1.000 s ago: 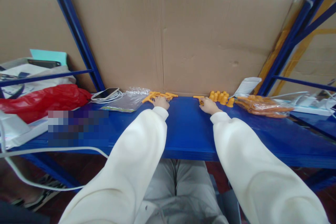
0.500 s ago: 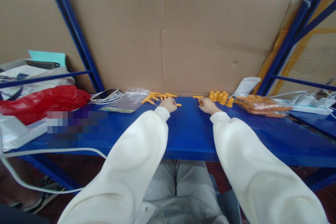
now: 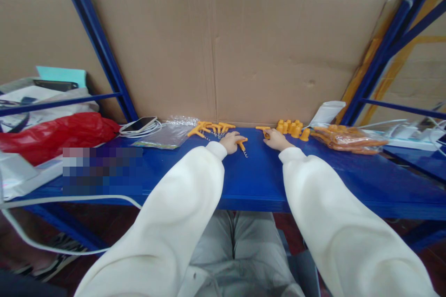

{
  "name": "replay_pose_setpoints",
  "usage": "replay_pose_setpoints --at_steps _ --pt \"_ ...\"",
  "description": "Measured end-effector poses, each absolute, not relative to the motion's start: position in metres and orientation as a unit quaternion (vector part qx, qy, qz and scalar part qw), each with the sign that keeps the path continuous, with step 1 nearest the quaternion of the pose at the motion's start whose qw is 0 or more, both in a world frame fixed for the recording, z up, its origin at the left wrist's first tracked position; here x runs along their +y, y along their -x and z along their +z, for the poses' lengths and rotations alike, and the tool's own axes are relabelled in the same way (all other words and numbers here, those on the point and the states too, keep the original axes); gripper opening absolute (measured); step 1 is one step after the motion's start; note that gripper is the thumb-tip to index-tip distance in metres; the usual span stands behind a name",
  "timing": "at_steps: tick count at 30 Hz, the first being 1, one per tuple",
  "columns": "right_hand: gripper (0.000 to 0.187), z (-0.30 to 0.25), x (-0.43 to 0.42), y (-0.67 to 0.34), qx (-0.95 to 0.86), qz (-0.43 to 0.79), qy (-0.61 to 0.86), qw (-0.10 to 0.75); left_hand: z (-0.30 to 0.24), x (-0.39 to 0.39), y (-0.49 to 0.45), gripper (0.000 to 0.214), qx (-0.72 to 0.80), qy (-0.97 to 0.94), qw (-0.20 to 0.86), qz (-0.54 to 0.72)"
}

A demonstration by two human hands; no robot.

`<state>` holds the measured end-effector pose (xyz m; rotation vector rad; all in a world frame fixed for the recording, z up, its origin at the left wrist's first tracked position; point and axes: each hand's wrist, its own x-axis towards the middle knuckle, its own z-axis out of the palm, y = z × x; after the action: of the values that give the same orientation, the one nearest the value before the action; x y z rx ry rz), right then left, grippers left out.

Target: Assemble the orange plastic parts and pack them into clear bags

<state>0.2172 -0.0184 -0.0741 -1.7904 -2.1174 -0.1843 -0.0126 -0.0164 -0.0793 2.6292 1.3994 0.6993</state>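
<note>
My left hand [image 3: 231, 142] grips a small orange T-shaped piece [image 3: 241, 143] with a thin metal screw end, held just above the blue shelf [image 3: 251, 176]. Behind it lies a pile of like orange T-pieces [image 3: 209, 128] against the cardboard. My right hand [image 3: 275, 139] is closed on a small orange part [image 3: 266, 135], with one more orange piece [image 3: 261, 128] just beyond its fingers. A cluster of orange cone-shaped caps [image 3: 292, 128] stands to the right of that hand.
A clear plastic bag [image 3: 169, 135], a phone [image 3: 139, 124] with a white cable and a red bag [image 3: 55, 133] lie to the left. A bag of orange parts [image 3: 348, 139] and a white pouch [image 3: 327, 113] lie right. A cardboard wall [image 3: 223, 55] closes the back.
My left hand has drawn one orange T-piece out of the pile and moved it right and toward me. My right hand has stayed in place.
</note>
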Motion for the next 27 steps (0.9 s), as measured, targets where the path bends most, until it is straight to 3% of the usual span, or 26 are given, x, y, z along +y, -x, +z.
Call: replay_pose_setpoints --at_steps 6,15,19,27 --pt "0.045 -0.07 -0.024 -0.212 -0.724 -0.025 0.668 0.169 -0.081 -0.02 0.015 0.032 0.518 -0.834 0.024 0.188" --pt "0.044 -0.063 -0.025 -0.246 -0.557 -0.116 0.731 0.376 -0.065 -0.024 0.022 0.019 0.604 -0.78 0.055 0.152" --pt "0.05 -0.079 -0.023 -0.281 -0.467 -0.103 0.768 0.426 -0.062 -0.025 0.022 0.009 0.613 -0.766 0.07 0.18" --pt "0.064 -0.085 -0.03 -0.293 -0.411 0.026 0.814 0.41 -0.055 -0.032 0.023 0.013 0.62 -0.759 0.107 0.168"
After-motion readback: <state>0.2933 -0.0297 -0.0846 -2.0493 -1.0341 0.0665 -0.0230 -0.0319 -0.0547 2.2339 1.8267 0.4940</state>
